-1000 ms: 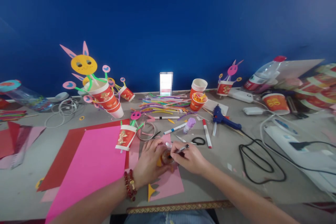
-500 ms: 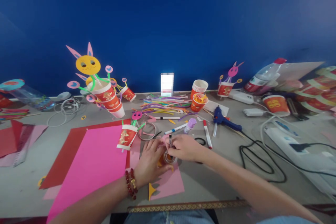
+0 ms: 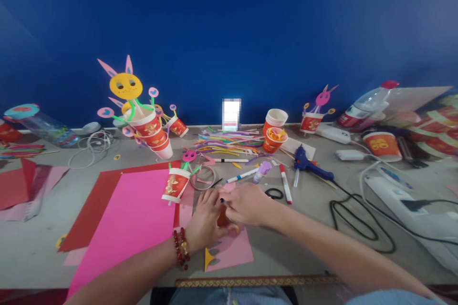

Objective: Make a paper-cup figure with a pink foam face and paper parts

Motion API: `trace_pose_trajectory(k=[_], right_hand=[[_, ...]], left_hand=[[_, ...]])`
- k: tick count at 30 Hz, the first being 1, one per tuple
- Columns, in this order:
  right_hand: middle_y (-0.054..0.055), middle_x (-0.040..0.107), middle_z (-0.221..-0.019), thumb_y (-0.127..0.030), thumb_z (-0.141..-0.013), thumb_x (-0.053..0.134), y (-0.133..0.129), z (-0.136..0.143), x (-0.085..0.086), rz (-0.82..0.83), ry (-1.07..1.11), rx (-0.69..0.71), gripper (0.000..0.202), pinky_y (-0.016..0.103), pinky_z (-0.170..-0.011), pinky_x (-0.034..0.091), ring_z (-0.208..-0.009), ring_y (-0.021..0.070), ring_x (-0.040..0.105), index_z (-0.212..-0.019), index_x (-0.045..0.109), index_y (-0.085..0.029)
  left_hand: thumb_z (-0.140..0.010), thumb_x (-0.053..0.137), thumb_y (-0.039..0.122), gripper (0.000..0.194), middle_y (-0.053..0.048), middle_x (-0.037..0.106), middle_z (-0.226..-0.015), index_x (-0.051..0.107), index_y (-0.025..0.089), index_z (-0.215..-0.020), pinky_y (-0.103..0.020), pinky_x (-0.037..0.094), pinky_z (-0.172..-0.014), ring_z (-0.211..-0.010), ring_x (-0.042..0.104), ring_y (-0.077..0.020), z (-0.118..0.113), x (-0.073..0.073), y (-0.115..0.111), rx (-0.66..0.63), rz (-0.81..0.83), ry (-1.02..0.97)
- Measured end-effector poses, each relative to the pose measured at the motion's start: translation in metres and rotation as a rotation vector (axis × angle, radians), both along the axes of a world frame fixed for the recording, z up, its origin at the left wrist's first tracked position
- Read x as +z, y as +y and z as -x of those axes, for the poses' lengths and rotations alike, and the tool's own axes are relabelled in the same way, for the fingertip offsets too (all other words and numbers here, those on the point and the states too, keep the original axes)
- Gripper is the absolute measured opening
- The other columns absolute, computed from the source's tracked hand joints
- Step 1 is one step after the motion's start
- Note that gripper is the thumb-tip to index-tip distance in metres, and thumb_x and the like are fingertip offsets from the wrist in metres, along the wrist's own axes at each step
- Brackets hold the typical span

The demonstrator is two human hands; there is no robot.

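Observation:
My left hand (image 3: 206,218), with red beads at the wrist, lies with spread fingers on a small orange-brown round thing (image 3: 222,218) over light pink paper (image 3: 236,250). The fingers of my right hand (image 3: 246,204) are closed around a dark-tipped pen (image 3: 222,200) beside my left fingertips. What the pen touches is hidden. A yellow paper scrap (image 3: 208,259) is on the pink paper. Left of my hands leans a red paper cup figure (image 3: 176,185) with a pink face.
Bright pink paper (image 3: 132,214) lies left. Pipe cleaners (image 3: 229,142), a purple glue stick (image 3: 263,170), a red-capped marker (image 3: 285,183) and black scissors (image 3: 274,193) are ahead. A blue glue gun (image 3: 309,164) and power strip (image 3: 393,205) are right. Cup figures (image 3: 148,124) stand back left.
My right hand has shifted slightly left over the round thing, and the pen has tilted from upright. The clear ring seen around it before is now covered. The whole view has shifted slightly.

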State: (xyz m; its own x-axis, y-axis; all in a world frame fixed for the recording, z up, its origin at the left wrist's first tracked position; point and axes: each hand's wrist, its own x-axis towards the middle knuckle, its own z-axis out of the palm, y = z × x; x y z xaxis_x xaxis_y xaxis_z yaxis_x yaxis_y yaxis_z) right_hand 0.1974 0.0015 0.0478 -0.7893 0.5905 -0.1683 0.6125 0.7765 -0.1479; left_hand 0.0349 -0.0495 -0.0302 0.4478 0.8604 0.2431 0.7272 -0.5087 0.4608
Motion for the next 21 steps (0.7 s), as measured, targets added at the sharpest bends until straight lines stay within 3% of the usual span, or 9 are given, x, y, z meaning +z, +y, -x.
trace_pose_trajectory(k=[6,11,21], right_hand=[[0.009,0.074,-0.074,-0.022,-0.079,0.056,-0.001,-0.004,-0.001,-0.005,0.055,0.009,0.016,0.028,-0.055,0.032,-0.065,0.023,0.065,-0.09,0.067,-0.018],[0.004,0.067,-0.064,-0.018,-0.08,0.051,-0.001,-0.025,-0.004,0.026,0.345,-0.078,0.013,0.027,-0.057,0.033,-0.061,0.0184,0.06,-0.073,0.061,-0.02],[0.0,0.059,-0.063,-0.016,-0.083,0.045,-0.021,-0.042,-0.035,0.099,0.666,-0.158,0.014,0.024,-0.058,0.036,-0.058,0.0152,0.052,-0.073,0.053,-0.022]], left_hand=[[-0.072,0.076,0.042,0.047,-0.012,0.055,-0.124,0.06,0.024,-0.113,-0.049,0.041,-0.095,-0.115,0.049,-0.0328,-0.002,0.005,0.001,-0.003,0.008,-0.004],[-0.072,0.076,0.048,0.057,-0.013,0.055,-0.123,0.053,0.022,-0.117,-0.05,0.041,-0.094,-0.114,0.05,-0.0335,-0.001,0.004,0.001,-0.001,0.044,-0.012],[-0.067,0.079,0.03,0.051,-0.009,0.055,-0.125,0.054,0.024,-0.112,-0.047,0.039,-0.099,-0.12,0.048,-0.0323,-0.002,0.01,0.001,-0.012,0.076,-0.045]])
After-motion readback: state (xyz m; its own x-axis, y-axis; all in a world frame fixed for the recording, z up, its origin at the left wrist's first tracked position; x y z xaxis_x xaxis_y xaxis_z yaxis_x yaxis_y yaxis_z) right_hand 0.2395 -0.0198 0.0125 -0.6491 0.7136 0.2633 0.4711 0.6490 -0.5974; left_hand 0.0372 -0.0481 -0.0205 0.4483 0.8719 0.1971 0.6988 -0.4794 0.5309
